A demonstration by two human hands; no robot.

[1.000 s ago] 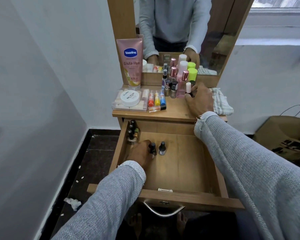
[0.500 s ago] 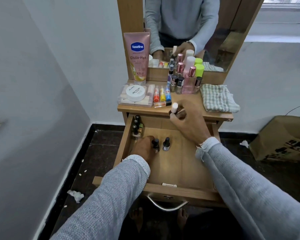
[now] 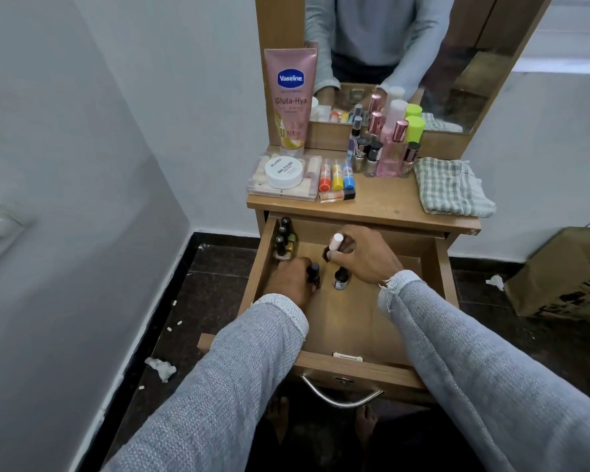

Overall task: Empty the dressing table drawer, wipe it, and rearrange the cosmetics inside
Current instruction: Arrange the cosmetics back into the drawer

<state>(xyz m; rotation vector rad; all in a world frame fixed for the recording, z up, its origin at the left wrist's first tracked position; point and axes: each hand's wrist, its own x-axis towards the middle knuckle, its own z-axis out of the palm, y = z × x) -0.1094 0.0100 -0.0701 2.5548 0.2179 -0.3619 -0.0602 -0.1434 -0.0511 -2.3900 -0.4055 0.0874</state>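
The wooden drawer (image 3: 355, 367) is pulled out below the dressing table top (image 3: 382, 206). My right hand (image 3: 365, 258) is inside the drawer and grips a small white-capped bottle (image 3: 336, 242). My left hand (image 3: 292, 279) holds a dark-capped bottle (image 3: 314, 271) standing on the drawer floor. Another small dark bottle (image 3: 339, 279) stands just right of it, under my right hand. A few nail polish bottles (image 3: 283, 241) stand in the drawer's back left corner.
On the table top stand a pink Vaseline tube (image 3: 291, 100), a clear box with a white jar (image 3: 283, 175), coloured lip balms (image 3: 336, 177), a cluster of bottles (image 3: 387, 148) and a checked cloth (image 3: 452, 187). A mirror (image 3: 406, 56) rises behind. A cardboard box (image 3: 562, 274) sits on the floor at right.
My right hand took the white-capped bottle from the table top and carried it down into the drawer. My left hand stayed on the dark-capped bottle.
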